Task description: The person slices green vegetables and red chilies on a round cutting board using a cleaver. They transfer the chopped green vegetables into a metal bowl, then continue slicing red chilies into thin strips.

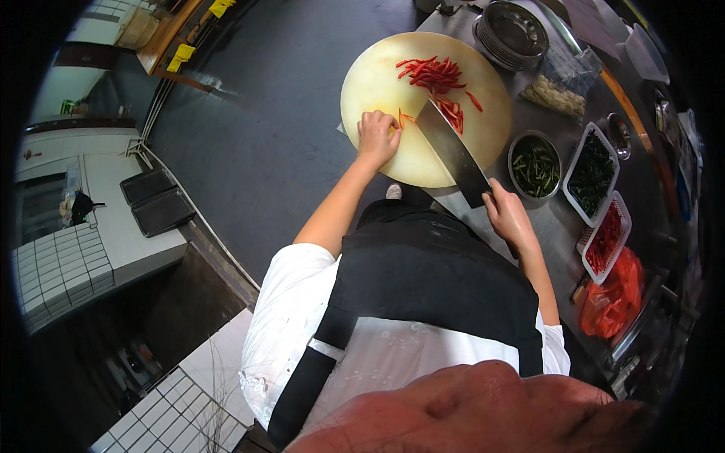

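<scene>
A round, pale cutting board (368, 73) lies before me. My right hand (507, 212) is closed around the handle of a broad cleaver (450, 150). Its blade slants across the board, the far corner beside a small group of cut red chili peppers (450, 113). My left hand (378, 139) rests on the board's left part, fingers curled. A split chili piece (403, 118) is at its thumb and fingertips; whether they pinch it is unclear. Farther back on the board lies a pile of red chili peppers (435, 75), with one single chili (474, 101) to the right.
On the steel counter (544, 226) at right stand stacked metal plates (512, 34), a bag of pale food pieces (555, 96), a bowl of cut green peppers (534, 165), a basket of dark green pieces (592, 175), a basket of red chilies (605, 240) and a red plastic bag (614, 297).
</scene>
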